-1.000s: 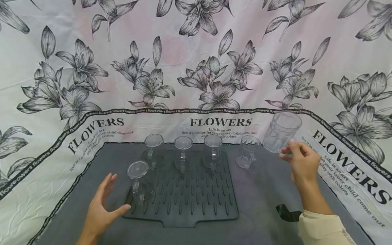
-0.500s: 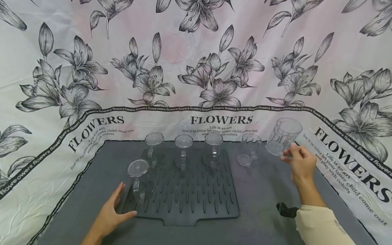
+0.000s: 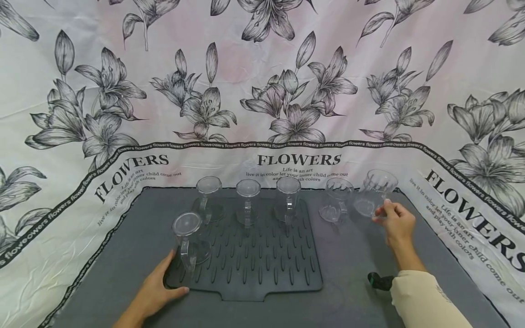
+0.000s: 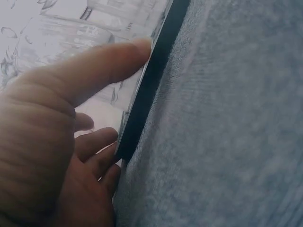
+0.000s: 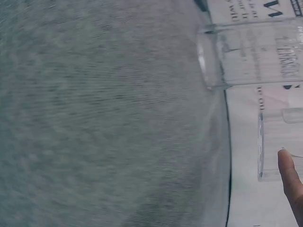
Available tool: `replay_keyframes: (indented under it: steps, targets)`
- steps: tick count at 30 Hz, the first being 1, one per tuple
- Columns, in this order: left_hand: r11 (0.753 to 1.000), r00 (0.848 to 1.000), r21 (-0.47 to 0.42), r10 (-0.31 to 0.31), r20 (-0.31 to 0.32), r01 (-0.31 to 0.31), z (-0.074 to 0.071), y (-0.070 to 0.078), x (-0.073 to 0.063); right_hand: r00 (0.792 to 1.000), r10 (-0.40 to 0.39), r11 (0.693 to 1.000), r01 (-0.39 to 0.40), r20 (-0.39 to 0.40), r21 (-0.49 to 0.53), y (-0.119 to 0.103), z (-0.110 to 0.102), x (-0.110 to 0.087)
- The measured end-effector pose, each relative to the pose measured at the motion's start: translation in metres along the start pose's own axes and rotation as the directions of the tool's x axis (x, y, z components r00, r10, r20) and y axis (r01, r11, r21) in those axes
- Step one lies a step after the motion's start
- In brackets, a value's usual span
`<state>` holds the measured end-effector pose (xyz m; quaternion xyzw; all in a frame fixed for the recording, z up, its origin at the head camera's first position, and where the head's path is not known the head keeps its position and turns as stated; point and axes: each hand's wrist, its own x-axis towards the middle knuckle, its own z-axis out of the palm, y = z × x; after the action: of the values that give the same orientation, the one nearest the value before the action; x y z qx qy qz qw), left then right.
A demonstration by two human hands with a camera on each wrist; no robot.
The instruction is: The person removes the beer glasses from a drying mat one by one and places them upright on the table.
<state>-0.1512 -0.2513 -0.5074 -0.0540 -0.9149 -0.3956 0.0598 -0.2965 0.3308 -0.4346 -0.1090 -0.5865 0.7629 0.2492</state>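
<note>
With thumb and fingertips, my right hand (image 3: 397,225) pinches the handle side of a clear mug (image 3: 374,196). The mug is mouth up, leaning slightly, low over the back right of the table. In the right wrist view its base shows apart from the table, and one finger (image 5: 288,172) lies at its handle. My left hand (image 3: 157,287) is spread around the near left corner of a dark ribbed drying mat (image 3: 254,278). Its thumb lies along the front edge and its fingers along the left side; in the left wrist view they touch the mat's edge (image 4: 154,80).
Several clear mugs stand bottom up on the mat: a back row including one mug (image 3: 248,200), and one mug (image 3: 188,237) near the left hand. Another mug (image 3: 336,200) stands mouth up right of the mat. A flowered cloth (image 3: 295,100) hangs behind the grey table (image 3: 344,296).
My right hand has lowered the mug and moved it slightly left, toward the table. My left hand has moved right and come up to the mat's corner.
</note>
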Motion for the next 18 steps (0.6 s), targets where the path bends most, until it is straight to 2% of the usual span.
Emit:
replay_keyframes:
  steps: [5, 18]
  targets:
    - [0.999, 1.0, 0.029, -0.027, 0.003, 0.027, 0.0, 0.002, 0.001, 1.0, -0.017, 0.999, 0.017, 0.008, -0.046, 0.011, -0.002, 0.0]
    - [0.996, 0.998, 0.066, -0.06, 0.009, 0.059, 0.0, 0.003, 0.002, 1.0, 0.016, 0.996, -0.017, -0.004, -0.089, 0.033, -0.006, 0.002]
